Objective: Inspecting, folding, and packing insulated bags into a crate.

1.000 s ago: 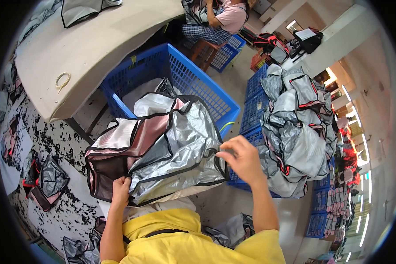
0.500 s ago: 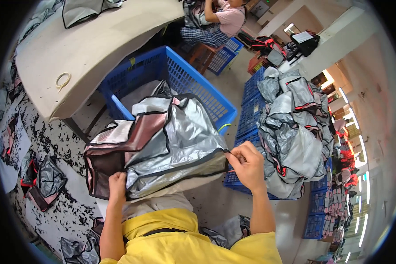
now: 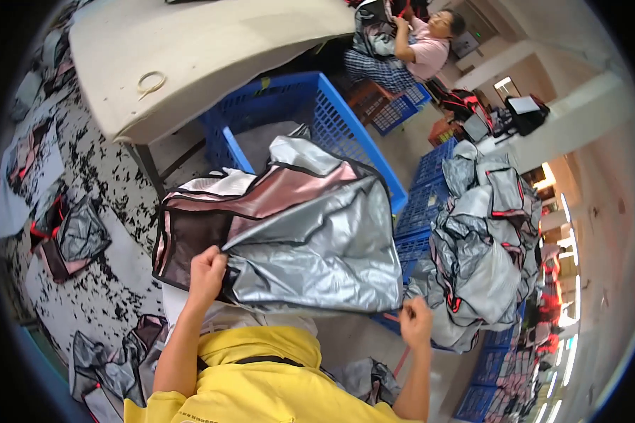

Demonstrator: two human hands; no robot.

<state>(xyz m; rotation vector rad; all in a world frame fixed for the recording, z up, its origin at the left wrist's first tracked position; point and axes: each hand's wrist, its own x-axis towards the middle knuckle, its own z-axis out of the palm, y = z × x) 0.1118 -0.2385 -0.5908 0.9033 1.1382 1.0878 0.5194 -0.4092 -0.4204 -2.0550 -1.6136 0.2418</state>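
Observation:
A sewn bag piece (image 3: 317,243) of silver fabric, with pink and dark mesh panels and black-bound edges, lies spread across my lap and over the near side of a blue crate (image 3: 363,144). My left hand (image 3: 208,275) is closed on its near edge, beside the dark mesh panel. At its near right corner is my right hand (image 3: 416,321), the fingers pinched together at the black binding. Something small and dark shows between those fingers, too blurred to name. A thin reddish strip hangs below that hand.
Ahead stands a pale table (image 3: 212,49) with a tape ring (image 3: 151,82) on it. More silver pieces (image 3: 483,247) are heaped over blue crates at right. Black scraps and loose pieces (image 3: 85,229) litter the floor at left. Another person (image 3: 430,53) sits handling a bag beyond the crate.
My right hand has moved down toward me with the corner, and the silver panel now lies flatter and wider. My left hand has shifted slightly up and right. The view has turned somewhat.

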